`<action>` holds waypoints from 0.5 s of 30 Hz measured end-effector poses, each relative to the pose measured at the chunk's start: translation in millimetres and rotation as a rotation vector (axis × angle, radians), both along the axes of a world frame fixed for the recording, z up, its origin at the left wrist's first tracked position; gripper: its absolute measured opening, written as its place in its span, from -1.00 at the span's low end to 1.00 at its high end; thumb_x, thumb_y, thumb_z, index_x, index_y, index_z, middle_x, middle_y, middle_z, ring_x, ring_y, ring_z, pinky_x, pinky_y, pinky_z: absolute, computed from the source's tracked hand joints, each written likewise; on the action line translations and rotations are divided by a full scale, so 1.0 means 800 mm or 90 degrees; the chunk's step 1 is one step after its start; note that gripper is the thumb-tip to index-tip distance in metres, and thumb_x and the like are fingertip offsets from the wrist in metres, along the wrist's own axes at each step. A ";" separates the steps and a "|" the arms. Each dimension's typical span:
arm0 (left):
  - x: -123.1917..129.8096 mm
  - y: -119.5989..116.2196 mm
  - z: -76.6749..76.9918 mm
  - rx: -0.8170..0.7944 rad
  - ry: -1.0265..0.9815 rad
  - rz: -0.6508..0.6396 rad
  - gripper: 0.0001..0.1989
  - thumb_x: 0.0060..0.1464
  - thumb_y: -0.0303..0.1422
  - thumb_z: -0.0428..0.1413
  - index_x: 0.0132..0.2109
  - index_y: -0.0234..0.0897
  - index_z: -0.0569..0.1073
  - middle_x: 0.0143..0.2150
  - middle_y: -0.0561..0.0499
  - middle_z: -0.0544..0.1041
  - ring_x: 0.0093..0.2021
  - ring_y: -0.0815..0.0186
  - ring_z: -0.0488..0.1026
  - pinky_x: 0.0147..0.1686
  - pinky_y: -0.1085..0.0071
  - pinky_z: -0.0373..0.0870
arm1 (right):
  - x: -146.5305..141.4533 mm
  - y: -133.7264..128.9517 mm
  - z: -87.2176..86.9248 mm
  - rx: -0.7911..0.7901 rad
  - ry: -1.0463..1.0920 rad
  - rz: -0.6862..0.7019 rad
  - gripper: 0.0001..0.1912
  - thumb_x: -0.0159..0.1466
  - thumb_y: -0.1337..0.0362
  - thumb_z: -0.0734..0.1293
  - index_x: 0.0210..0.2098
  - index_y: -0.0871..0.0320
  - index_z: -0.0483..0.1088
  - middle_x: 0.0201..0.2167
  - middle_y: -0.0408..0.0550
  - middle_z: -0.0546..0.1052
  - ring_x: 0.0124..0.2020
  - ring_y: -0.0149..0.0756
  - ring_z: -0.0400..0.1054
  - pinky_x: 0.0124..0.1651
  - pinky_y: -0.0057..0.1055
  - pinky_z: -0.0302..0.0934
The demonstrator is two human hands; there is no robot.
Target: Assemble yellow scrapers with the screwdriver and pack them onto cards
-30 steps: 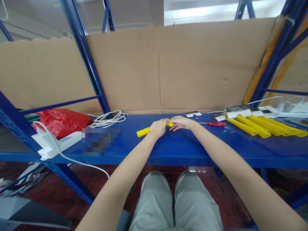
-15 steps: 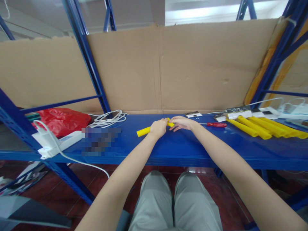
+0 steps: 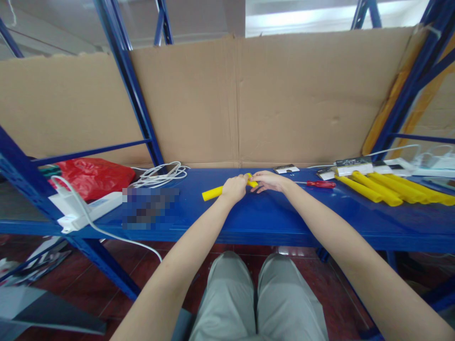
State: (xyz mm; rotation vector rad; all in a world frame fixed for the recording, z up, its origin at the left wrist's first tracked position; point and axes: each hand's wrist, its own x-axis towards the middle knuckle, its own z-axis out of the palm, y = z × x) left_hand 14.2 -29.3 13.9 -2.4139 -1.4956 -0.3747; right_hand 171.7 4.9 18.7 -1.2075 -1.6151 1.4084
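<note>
A yellow tube (image 3: 212,193) lies across my grip above the blue shelf (image 3: 202,220), its plain end sticking out to the left. My left hand (image 3: 235,188) is wrapped round its middle. At the tube's right end, the fingers of my right hand (image 3: 266,181) pinch near the tip, with the lower fingers loosely curled. Whatever small part the right fingertips may touch is too small to make out. To the right of that hand lies a screwdriver with a red handle (image 3: 320,184), its shaft pointing left.
Several more yellow tubes (image 3: 387,189) lie at the right beside black-and-white packets (image 3: 353,166). A small card (image 3: 286,168) rests at the back. On the left are a white power strip (image 3: 106,204), a coiled white cable (image 3: 161,175) and a red bag (image 3: 95,177). Cardboard (image 3: 192,104) walls the back.
Almost nothing differs. Both hands stay on the yellow tube in the same place, and the view has shifted very slightly.
</note>
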 end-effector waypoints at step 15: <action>0.002 0.001 -0.001 -0.015 -0.008 -0.019 -0.58 0.16 -0.53 -0.09 0.15 -0.28 0.36 0.02 -0.17 0.49 -0.03 0.15 0.49 -0.06 0.26 0.41 | 0.079 0.024 0.011 0.324 -0.423 -0.340 -0.91 0.22 0.35 0.30 -0.40 0.22 0.41 -0.30 0.11 0.56 -0.25 -0.22 0.47 -0.15 -0.37 0.30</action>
